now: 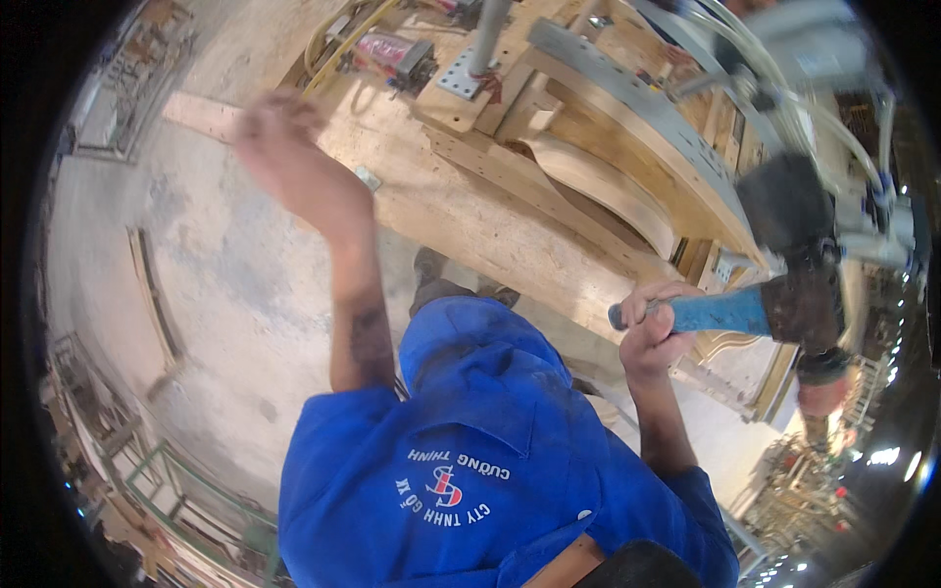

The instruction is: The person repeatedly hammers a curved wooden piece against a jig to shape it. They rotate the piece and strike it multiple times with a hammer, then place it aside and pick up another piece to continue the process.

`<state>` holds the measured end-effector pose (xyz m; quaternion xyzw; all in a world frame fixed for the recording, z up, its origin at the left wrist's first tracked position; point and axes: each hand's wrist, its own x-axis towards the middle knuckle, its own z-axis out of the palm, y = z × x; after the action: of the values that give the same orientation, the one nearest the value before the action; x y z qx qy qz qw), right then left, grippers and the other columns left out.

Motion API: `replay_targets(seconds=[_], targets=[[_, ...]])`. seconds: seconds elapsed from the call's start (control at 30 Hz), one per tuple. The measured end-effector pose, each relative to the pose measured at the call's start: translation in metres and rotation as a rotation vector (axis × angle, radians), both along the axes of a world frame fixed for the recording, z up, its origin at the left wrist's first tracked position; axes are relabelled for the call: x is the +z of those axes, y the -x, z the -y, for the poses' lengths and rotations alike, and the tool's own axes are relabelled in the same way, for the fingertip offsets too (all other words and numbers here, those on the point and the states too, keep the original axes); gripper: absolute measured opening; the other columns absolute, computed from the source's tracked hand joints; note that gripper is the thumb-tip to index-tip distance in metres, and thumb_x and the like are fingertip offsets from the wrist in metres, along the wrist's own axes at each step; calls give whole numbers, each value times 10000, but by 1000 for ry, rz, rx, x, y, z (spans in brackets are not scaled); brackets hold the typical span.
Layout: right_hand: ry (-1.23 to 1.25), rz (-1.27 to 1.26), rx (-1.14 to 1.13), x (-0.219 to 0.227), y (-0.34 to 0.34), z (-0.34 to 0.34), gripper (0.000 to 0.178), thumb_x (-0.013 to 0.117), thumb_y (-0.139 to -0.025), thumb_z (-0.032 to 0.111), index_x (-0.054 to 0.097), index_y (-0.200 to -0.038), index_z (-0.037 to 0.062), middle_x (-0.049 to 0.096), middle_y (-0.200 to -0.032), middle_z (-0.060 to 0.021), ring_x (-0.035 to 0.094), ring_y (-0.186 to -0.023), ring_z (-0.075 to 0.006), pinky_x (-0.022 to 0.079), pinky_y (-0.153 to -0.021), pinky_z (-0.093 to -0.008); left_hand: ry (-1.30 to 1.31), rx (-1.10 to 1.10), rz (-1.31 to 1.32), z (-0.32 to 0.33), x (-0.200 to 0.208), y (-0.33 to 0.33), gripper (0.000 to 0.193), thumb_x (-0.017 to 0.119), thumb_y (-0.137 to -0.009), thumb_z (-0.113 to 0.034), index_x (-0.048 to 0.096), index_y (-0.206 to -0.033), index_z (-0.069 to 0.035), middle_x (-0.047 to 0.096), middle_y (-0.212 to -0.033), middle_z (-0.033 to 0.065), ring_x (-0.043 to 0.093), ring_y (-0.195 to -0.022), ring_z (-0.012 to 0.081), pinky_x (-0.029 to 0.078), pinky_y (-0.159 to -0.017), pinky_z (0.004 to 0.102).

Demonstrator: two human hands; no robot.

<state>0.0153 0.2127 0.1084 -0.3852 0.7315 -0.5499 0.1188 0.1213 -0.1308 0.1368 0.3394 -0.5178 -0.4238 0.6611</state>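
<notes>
**Head view: right hand on hammer, left hand raised and free**

- Right hand (652,331): fist wrapped tight around the near end of the hammer's (784,284) blue handle.
- Hammer long axis: the handle runs straight out to the right of the right hand. The dark, heavy head (792,220) sits crosswise at the far end, blurred. The head is beyond and right of the fist, above the right end of the tabletop (470,211).
- Left hand (289,157): up and well left of the right hand, over the near edge of the tabletop. It's motion-blurred. Nothing shows in it, but I can't tell how far the fingers spread.
- Curved wooden piece (598,186) lies in a jig on the tabletop, forward of the right hand and between the two hands. A bent grey metal strip (637,113) arcs just beyond it.
- Right hand is clearly nearer the curved piece, and the hammer head is nearer still. Left hand is well apart from both.
- Concrete floor (235,294) is below the left forearm.
</notes>
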Motion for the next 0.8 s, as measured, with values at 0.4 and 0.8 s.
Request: replay_targets(seconds=[0.4, 0.8], targets=[[-634, -5, -557, -11, -7, -26, 242, 663, -958, 204, 581, -994, -20, 633, -818, -123, 597, -705, -235, 497, -644, -404, -444, -338, 99, -59, -81, -46, 166, 501, -1000, -20, 467, -1162, -38, 504, -941, 19, 460, -770, 68, 406, -657, 229], [187, 266, -1230, -103, -36, -103, 229, 671, -952, 196, 601, -973, -21, 613, -751, -88, 573, -629, -170, 468, -587, -337, 235, -582, 19, -91, 10, 26, 28, 478, -998, -98, 475, -986, -73, 499, -834, 66, 457, -663, 121, 392, -558, 258]])
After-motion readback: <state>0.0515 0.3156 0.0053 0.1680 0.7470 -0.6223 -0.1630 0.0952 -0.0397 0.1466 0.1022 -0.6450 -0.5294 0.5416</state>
